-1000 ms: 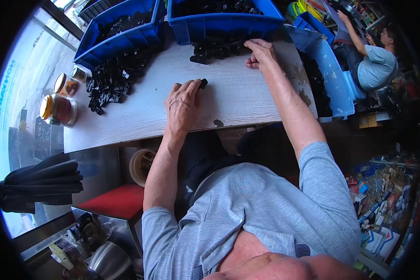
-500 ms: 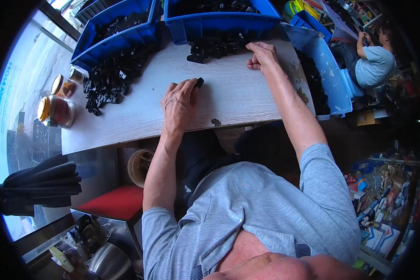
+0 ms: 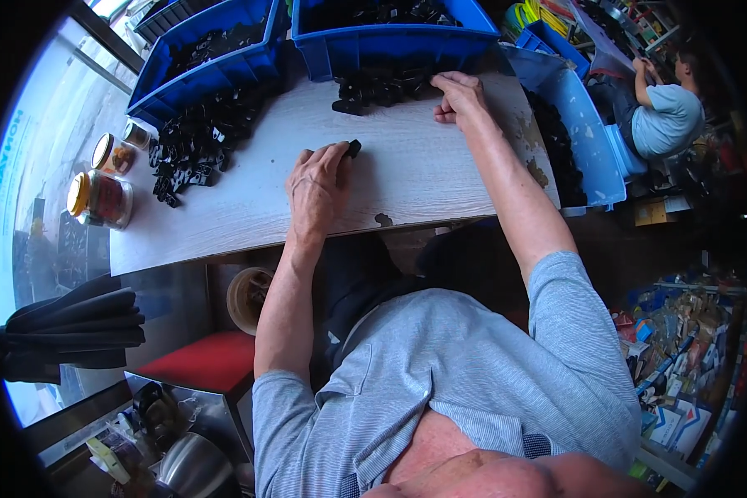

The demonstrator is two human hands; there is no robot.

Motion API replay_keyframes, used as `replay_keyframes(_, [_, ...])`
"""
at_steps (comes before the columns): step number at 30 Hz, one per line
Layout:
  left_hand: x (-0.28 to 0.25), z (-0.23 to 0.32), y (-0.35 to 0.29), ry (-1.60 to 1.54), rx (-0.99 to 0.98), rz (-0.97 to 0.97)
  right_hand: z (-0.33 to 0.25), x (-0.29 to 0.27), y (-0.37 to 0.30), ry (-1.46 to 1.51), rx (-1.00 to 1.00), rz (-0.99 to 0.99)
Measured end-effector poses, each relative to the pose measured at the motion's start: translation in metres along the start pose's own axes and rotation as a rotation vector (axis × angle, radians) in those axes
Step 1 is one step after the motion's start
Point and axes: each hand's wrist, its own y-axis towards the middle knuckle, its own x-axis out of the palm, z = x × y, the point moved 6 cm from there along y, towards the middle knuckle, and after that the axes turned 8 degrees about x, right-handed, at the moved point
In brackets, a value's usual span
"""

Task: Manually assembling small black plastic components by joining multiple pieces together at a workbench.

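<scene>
My left hand (image 3: 317, 178) rests over the middle of the light wood-grain table, its fingers closed on a small black plastic part (image 3: 353, 148) that pokes out past the fingertips. Farther off to the right, my right hand (image 3: 463, 101) is at the right end of a small pile of black plastic parts (image 3: 378, 90). Its fingers are curled inward with the fingertips at the pile's edge; what they grip, if anything, is hidden. A larger heap of similar black parts (image 3: 195, 145) lies on the table's left side.
Two blue bins (image 3: 307, 50) (image 3: 145, 100) of black parts stand along the far edge. Jars (image 3: 108, 199) sit at the left. A lighter blue tub (image 3: 593, 149) adjoins the table's right side. Beyond it, another person (image 3: 668, 116) sits. A red-topped cabinet (image 3: 199, 361) is at lower left.
My right hand has shifted slightly left and nearer me, along the edge of the small pile. My left hand stays in place with the black plastic part.
</scene>
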Motion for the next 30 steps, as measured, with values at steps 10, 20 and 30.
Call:
replay_keyframes(10, [0.000,-0.001,0.002,-0.005,-0.003,0.003,0.003,-0.006,-0.003,0.065,-0.027,0.025])
replay_keyframes(20, [0.002,-0.002,0.000,0.007,-0.017,0.003,-0.018,0.021,-0.012,-0.157,-0.232,-0.170])
replay_keyframes(30, [-0.003,-0.010,-0.003,-0.124,-0.057,0.077,-0.009,-0.007,-0.032,-0.055,-0.203,-0.203])
